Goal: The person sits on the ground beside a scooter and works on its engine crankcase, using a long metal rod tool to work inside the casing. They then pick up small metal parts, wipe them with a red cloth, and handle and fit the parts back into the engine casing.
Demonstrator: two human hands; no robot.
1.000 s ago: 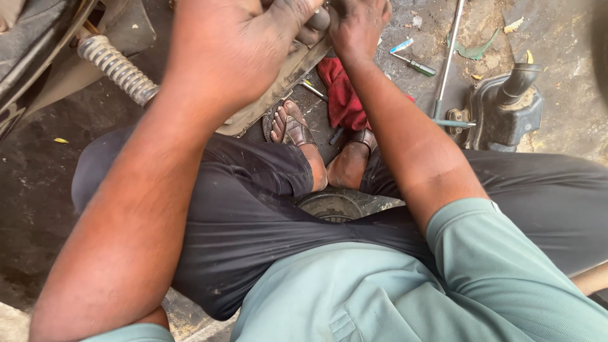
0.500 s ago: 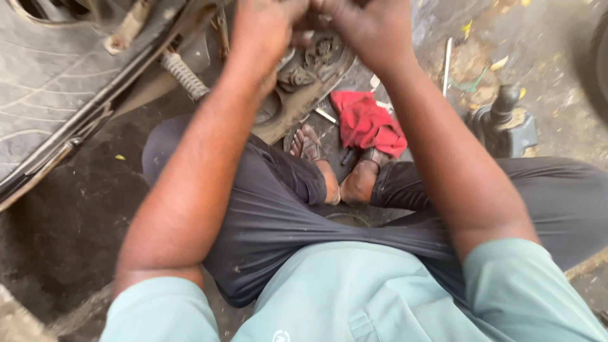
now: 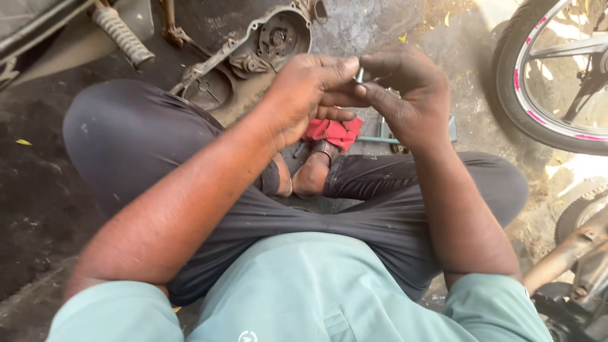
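Note:
I sit cross-legged on a dirty floor. My left hand and my right hand meet in front of my chest, fingertips pinched together on a small shiny metal part, perhaps a bolt or pin. Both hands touch it. Below the hands a red rag lies on the ground by my sandalled feet. Beyond my left hand lies an opened engine casing with gears showing inside.
A coiled spring shock absorber and frame parts sit at the top left. A motorcycle wheel with a pink-marked rim stands at the right, another tyre below it. A thin tool lies beside the rag.
My hands have drawn back from the engine casing toward my body and now pinch a small metal part between them. The view has shifted right, bringing the wheel into sight.

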